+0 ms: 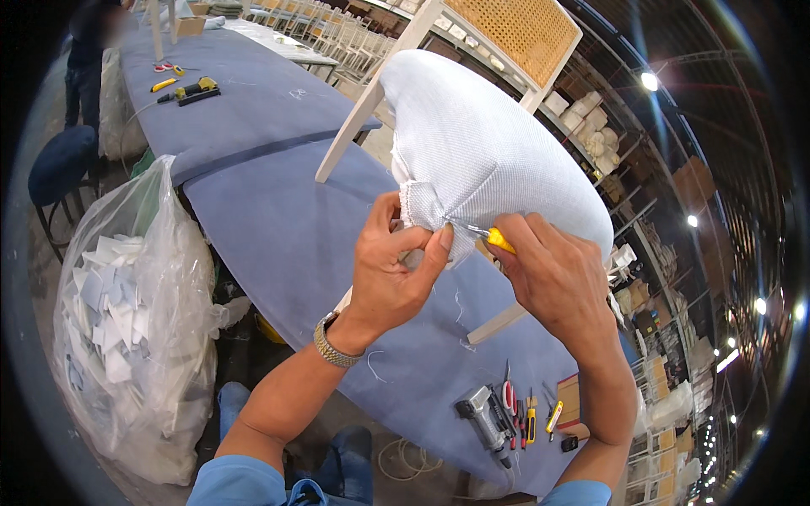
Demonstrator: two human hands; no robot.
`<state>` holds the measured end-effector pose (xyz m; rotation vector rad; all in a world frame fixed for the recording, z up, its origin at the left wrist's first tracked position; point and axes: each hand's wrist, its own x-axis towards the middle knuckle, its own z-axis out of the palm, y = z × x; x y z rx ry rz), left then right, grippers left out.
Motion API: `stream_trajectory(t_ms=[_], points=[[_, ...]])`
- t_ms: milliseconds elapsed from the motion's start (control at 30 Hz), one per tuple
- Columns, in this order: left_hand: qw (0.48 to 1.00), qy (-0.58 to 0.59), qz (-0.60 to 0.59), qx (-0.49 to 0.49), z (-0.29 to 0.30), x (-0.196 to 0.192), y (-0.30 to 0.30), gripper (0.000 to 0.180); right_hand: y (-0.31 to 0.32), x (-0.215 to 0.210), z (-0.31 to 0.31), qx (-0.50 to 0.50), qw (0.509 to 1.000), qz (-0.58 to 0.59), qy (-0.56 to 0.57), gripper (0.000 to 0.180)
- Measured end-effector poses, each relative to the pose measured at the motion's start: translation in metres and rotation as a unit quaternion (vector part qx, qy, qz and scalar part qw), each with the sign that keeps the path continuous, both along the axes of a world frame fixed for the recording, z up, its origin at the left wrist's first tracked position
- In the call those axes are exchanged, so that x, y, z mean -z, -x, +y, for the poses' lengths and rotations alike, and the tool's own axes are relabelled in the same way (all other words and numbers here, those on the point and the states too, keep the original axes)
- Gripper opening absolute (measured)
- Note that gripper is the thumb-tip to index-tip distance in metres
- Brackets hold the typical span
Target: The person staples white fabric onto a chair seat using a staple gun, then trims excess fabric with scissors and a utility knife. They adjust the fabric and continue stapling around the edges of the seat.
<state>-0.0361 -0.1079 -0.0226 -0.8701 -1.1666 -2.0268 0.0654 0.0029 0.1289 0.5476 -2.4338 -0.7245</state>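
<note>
A chair seat covered in pale grey-blue fabric (506, 152) is tilted up in front of me, its cane backrest (515, 34) beyond. At the seat's near corner, my left hand (390, 261) pinches the gathered fabric edge (422, 202) between thumb and fingers. Creases run out from that pinch across the cover. My right hand (553, 270) is closed round a yellow-handled tool (499, 240) with a slim metal shaft, like a screwdriver. Its tip meets the fabric beside my left thumb; the exact tip is hard to make out.
Blue padded cloth covers the worktable (278, 219). At its near right lie a staple gun (485, 426), red-handled scissors (509, 396), a yellow screwdriver (531, 419) and a yellow cutter (554, 417). A clear bag of scraps (126, 337) stands left; another power tool (198, 90) lies farther off.
</note>
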Motion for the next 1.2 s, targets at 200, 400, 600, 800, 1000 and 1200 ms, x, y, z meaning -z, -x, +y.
stream_trajectory(t_ms=[200,400,600,800,1000,1200], points=[[1.000,-0.009,-0.001,0.002,0.003,-0.002,0.003,0.019,0.003,0.000,0.004,-0.002,1.000,0.010,-0.004,0.014],[1.000,0.012,0.000,-0.005,-0.001,-0.004,0.005,0.020,0.007,-0.002,0.010,0.002,1.000,0.000,-0.015,0.011],[1.000,0.006,0.005,0.002,0.001,-0.003,0.006,0.016,0.012,-0.003,0.017,-0.014,1.000,-0.014,-0.011,0.012],[1.000,0.025,0.010,-0.006,0.000,-0.002,0.007,0.014,0.013,-0.004,0.023,-0.013,1.000,-0.025,-0.002,0.012],[1.000,0.029,0.006,-0.009,0.000,0.001,0.008,0.016,0.012,-0.003,0.026,-0.004,1.000,-0.025,-0.002,0.010],[0.999,0.028,0.019,-0.018,0.001,0.004,0.010,0.017,0.013,-0.001,0.029,-0.008,1.000,-0.023,0.002,0.010]])
